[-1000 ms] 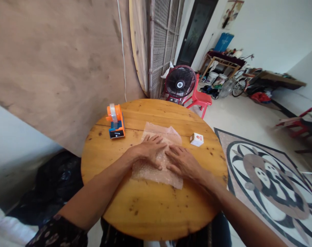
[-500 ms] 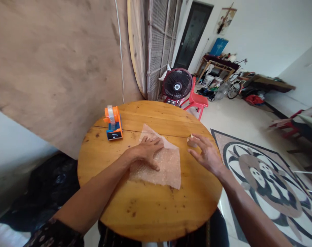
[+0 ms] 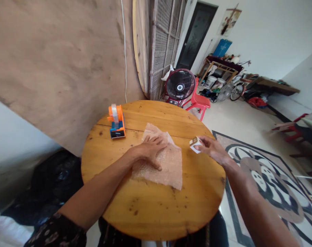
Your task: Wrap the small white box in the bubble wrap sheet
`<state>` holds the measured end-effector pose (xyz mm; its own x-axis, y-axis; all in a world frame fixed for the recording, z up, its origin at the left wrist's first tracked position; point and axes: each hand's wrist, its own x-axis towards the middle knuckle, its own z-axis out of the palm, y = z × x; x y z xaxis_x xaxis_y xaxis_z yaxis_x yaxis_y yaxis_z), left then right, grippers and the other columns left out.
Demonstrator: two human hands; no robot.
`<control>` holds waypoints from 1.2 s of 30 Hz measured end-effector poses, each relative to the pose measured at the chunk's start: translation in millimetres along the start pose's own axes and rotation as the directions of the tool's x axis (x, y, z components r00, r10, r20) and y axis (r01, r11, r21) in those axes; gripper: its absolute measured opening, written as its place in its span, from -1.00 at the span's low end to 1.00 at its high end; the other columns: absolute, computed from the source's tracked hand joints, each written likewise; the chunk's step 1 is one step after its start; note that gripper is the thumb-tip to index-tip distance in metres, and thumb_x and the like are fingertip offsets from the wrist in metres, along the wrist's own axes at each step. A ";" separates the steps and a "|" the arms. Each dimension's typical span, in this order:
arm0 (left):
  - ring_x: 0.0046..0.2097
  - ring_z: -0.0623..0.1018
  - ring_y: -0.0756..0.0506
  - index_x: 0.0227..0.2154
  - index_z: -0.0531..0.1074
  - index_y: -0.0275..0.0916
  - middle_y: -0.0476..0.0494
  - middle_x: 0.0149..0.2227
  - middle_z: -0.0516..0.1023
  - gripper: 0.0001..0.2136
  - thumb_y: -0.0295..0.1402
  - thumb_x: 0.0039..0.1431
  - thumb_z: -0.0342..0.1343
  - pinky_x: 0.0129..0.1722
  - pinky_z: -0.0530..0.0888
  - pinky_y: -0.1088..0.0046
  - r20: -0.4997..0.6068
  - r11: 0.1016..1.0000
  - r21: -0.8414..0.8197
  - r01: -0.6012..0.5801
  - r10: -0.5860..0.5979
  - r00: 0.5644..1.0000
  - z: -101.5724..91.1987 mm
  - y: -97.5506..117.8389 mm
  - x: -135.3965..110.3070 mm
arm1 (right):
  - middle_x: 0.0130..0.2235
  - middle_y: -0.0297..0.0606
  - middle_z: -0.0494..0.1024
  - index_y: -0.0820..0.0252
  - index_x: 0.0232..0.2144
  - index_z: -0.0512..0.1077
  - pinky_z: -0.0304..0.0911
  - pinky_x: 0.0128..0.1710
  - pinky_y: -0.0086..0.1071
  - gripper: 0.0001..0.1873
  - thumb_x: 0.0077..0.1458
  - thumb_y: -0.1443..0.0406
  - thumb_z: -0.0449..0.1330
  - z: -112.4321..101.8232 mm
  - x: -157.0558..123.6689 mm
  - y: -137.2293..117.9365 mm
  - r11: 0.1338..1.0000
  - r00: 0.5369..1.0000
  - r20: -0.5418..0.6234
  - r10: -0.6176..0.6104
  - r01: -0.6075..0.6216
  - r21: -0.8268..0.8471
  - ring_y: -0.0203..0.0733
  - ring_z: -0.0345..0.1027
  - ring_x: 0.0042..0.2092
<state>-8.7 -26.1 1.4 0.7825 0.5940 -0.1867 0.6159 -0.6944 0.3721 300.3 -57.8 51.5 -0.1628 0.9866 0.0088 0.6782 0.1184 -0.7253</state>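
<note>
My left hand (image 3: 148,151) lies flat with fingers spread on a sheet of bubble wrap (image 3: 168,164) in the middle of the round wooden table (image 3: 150,202). My right hand (image 3: 211,148) is closed on a small white box (image 3: 194,144), holding it tilted just above the table's right side, beside the sheet's right edge. An orange and blue tape dispenser (image 3: 116,121) stands at the table's far left, apart from both hands.
A large wooden board (image 3: 55,61) leans against the wall behind the table. Beyond the table stand a floor fan (image 3: 180,85) and a red plastic chair (image 3: 198,101). A patterned floor inlay (image 3: 269,178) lies to the right. Dark bags (image 3: 50,178) sit at the left.
My right hand left the bubble wrap, reached right to the small white box, closed on it and lifted it. My left hand stayed on the sheet.
</note>
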 end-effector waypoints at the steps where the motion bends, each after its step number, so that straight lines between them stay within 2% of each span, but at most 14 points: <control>1: 0.36 -0.21 -0.39 0.27 -0.02 -0.09 -0.34 0.37 -0.23 0.01 0.16 -0.25 0.22 0.22 -0.19 -0.19 -0.003 1.000 -0.001 -0.001 0.001 1.000 -0.1 0.0 -0.2 | -0.17 -0.14 0.55 0.20 -0.13 0.42 0.34 -0.18 -0.22 -0.49 -0.09 0.04 0.28 1.9 -9.4 -12.3 0.990 0.998 0.061 0.013 -0.021 0.140 -0.07 0.44 -0.18; 4: 0.35 -0.17 -0.42 0.22 0.10 -0.13 -0.34 0.37 -0.17 -0.08 0.12 -0.23 0.23 0.23 -0.18 -0.17 -0.019 1.000 -0.001 -0.005 0.005 1.000 1.0 -0.3 -0.2 | -0.13 -0.20 0.53 0.14 -0.08 0.41 0.31 -0.12 -0.23 -0.46 -0.14 0.10 0.35 16.9 -33.4 -51.0 0.948 0.955 0.293 -0.049 -0.049 0.316 -0.08 0.43 -0.13; 6: 0.35 -0.13 -0.41 0.21 0.11 -0.11 -0.33 0.37 -0.17 -0.13 0.09 -0.19 0.23 0.23 -0.18 -0.16 -0.025 1.000 -0.004 0.009 -0.009 1.000 2.2 -0.4 0.5 | -0.11 -0.22 0.51 0.14 -0.09 0.43 0.28 -0.08 -0.25 -0.45 -0.15 0.09 0.36 35.2 -40.2 -71.9 0.936 0.877 0.452 -0.167 -0.003 0.351 -0.09 0.40 -0.10; 9: 0.35 -0.11 -0.41 0.24 0.04 -0.06 -0.32 0.37 -0.18 -0.11 0.06 -0.18 0.23 0.22 -0.18 -0.17 -0.025 1.000 0.000 0.024 -0.024 0.999 3.0 0.3 1.4 | -0.04 -0.24 0.46 0.12 -0.09 0.44 0.25 -0.05 -0.28 -0.43 -0.19 0.10 0.38 66.5 -33.3 -86.0 0.921 0.744 0.594 -0.307 0.075 0.382 -0.11 0.35 -0.05; 11: 0.34 -0.11 -0.42 0.24 0.03 -0.06 -0.33 0.36 -0.14 -0.11 0.06 -0.18 0.23 0.21 -0.14 -0.18 -0.031 1.000 0.012 0.019 -0.019 0.999 2.6 1.1 1.2 | -0.08 -0.27 0.46 0.12 -0.13 0.45 0.25 -0.06 -0.30 -0.46 -0.20 0.11 0.39 81.7 -20.8 -83.5 0.914 0.706 0.624 -0.335 0.082 0.398 -0.14 0.34 -0.08; 13: 0.34 -0.08 -0.41 0.21 0.08 -0.06 -0.33 0.34 -0.05 -0.15 0.06 -0.16 0.22 0.21 -0.10 -0.18 -0.055 1.000 0.020 0.008 -0.007 0.998 2.1 1.8 0.2 | -0.16 -0.29 0.47 0.14 -0.14 0.44 0.24 -0.09 -0.31 -0.48 -0.18 0.10 0.38 89.0 -6.4 -75.2 0.916 0.717 0.619 -0.320 0.068 0.395 -0.17 0.35 -0.13; 15: 0.33 -0.04 -0.39 0.19 0.11 -0.03 -0.29 0.30 0.05 -0.17 0.07 -0.18 0.23 0.21 -0.08 -0.14 -0.089 1.000 0.016 -0.009 0.010 0.996 1.9 1.8 -1.0 | -0.20 -0.28 0.46 0.18 -0.14 0.42 0.23 -0.11 -0.31 -0.48 -0.16 0.09 0.36 89.8 6.3 -65.4 0.911 0.753 0.588 -0.296 0.038 0.411 -0.18 0.35 -0.15; 17: 0.32 -0.01 -0.39 0.20 0.08 -0.05 -0.27 0.28 0.10 -0.09 0.09 -0.25 0.24 0.23 -0.08 -0.10 -0.112 1.000 -0.003 -0.022 0.021 0.993 2.1 1.2 -1.8 | -0.15 -0.24 0.44 0.21 -0.18 0.42 0.21 -0.06 -0.29 -0.49 -0.16 0.07 0.36 87.8 15.5 -57.3 0.900 0.798 0.526 -0.293 0.043 0.435 -0.14 0.33 -0.10; 21: 0.32 -0.03 -0.39 0.26 -0.10 -0.16 -0.34 0.31 0.01 0.05 0.15 -0.28 0.21 0.24 -0.09 -0.09 -0.095 0.999 -0.036 -0.009 0.006 0.995 1.4 0.5 -1.4 | -0.03 -0.19 0.39 0.21 -0.27 0.41 0.18 0.01 -0.24 -0.50 -0.21 0.03 0.35 88.0 25.1 -47.0 0.904 0.888 0.373 -0.270 0.100 0.415 -0.07 0.28 0.01; 24: 0.34 -0.07 -0.38 0.27 -0.17 -0.19 -0.35 0.34 -0.06 0.08 0.12 -0.27 0.23 0.25 -0.12 -0.09 -0.079 0.998 -0.060 -0.013 0.008 0.997 -2.6 -0.8 -1.6 | -0.19 -0.23 0.45 0.21 -0.26 0.38 0.24 -0.13 -0.28 -0.48 -0.21 0.03 0.35 93.0 29.4 -41.6 0.927 0.927 0.319 -0.197 0.070 0.369 -0.12 0.34 -0.15; 27: 0.33 -0.01 -0.35 0.28 -0.17 -0.18 -0.27 0.34 -0.02 0.00 -0.02 -0.19 0.23 0.28 -0.06 0.02 -0.081 0.988 -0.145 -0.056 0.045 0.996 -9.6 -9.9 -4.2 | -0.31 -0.30 0.44 0.21 -0.25 0.36 0.24 -0.27 -0.34 -0.51 -0.17 0.04 0.32 97.6 33.9 -40.9 0.953 0.941 0.298 -0.161 0.071 0.293 -0.19 0.32 -0.28; 31: 0.35 0.00 -0.26 0.31 -0.24 -0.33 -0.27 0.37 -0.13 -0.16 -0.25 0.01 0.04 0.29 0.04 0.20 -0.097 0.918 -0.376 -0.126 0.097 0.991 -16.8 -33.2 -9.8 | -0.33 -0.31 0.45 0.21 -0.24 0.39 0.22 -0.30 -0.36 -0.60 -0.10 0.10 0.28 103.2 37.6 -48.6 0.973 0.944 0.238 -0.229 0.216 0.078 -0.21 0.31 -0.32; 34: 0.36 -0.03 -0.25 0.31 -0.21 -0.39 -0.26 0.37 -0.15 -0.22 -0.33 0.05 -0.04 0.30 0.03 0.22 -0.094 0.881 -0.453 -0.135 0.104 0.990 -18.7 -42.5 -12.3 | -0.23 -0.24 0.51 0.18 -0.16 0.42 0.24 -0.18 -0.26 -0.58 -0.06 0.11 0.27 109.9 36.5 -51.4 0.942 0.933 0.183 -0.309 0.328 -0.078 -0.11 0.37 -0.21; 36: 0.36 -0.02 -0.23 0.31 -0.16 -0.40 -0.25 0.37 -0.11 -0.25 -0.37 0.05 -0.05 0.31 0.02 0.26 -0.096 0.893 -0.428 -0.138 0.107 0.990 -19.4 -41.5 -12.2 | -0.05 -0.14 0.49 0.14 0.00 0.37 0.22 -0.05 -0.15 -0.42 -0.07 0.08 0.29 113.9 34.1 -48.7 0.912 0.911 0.175 -0.373 0.395 -0.114 0.03 0.36 -0.05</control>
<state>-45.5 3.4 5.8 0.8314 0.5526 -0.0582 0.4033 -0.5282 0.7472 180.1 -42.6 8.7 -0.5263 0.8355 0.1581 0.6359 0.5101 -0.5791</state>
